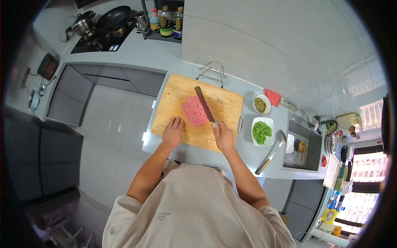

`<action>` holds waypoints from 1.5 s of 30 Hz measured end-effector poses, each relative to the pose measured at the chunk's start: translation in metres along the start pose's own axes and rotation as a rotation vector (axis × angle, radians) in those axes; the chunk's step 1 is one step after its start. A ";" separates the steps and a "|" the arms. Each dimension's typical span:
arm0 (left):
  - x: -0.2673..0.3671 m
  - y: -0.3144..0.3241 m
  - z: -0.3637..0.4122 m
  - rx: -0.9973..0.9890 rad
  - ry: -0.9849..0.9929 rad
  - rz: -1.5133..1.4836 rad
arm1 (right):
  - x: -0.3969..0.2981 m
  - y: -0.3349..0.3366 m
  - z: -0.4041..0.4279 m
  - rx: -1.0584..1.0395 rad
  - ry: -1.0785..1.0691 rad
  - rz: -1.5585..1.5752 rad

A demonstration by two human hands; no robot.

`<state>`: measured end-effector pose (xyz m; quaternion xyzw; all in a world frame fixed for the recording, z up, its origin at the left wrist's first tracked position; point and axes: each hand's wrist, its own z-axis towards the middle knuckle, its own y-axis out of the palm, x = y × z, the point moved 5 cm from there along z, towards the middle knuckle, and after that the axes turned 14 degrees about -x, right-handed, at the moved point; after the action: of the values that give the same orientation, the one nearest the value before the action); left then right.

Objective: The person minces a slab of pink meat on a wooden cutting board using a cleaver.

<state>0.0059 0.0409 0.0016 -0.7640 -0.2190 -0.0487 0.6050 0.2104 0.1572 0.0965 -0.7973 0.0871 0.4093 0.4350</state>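
Observation:
A wooden cutting board point(167, 102) lies on the counter before me, with a flattened mound of pink minced meat point(193, 111) near its middle. My right hand point(224, 136) grips the handle of a cleaver point(203, 102), seen nearly edge-on. Its blade crosses the right part of the meat and points away from me; whether it touches the meat I cannot tell. My left hand point(173, 131) rests on the board's near left part, fingers extended and holding nothing, just beside the meat. Most of the cleaver's handle is hidden in my fist.
Right of the board stand a bowl of chopped brownish-green food point(260, 105) and a square white bowl of chopped greens point(262, 132). A large spoon point(273, 153) lies near the sink point(302, 152). Behind the board is a wire rack point(212, 74); a wok point(114, 19) sits at the far left.

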 end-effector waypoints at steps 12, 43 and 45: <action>0.006 0.003 0.002 -0.009 0.006 -0.003 | 0.009 -0.006 0.010 0.041 0.043 -0.094; 0.003 0.006 0.002 -0.020 0.041 -0.008 | 0.019 -0.011 0.010 0.061 0.028 -0.009; 0.005 0.003 0.004 -0.016 0.038 -0.014 | 0.025 -0.003 0.018 -0.042 0.114 -0.214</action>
<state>0.0105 0.0455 -0.0008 -0.7663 -0.2126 -0.0692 0.6024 0.2177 0.1785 0.0750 -0.8330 0.0174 0.3162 0.4536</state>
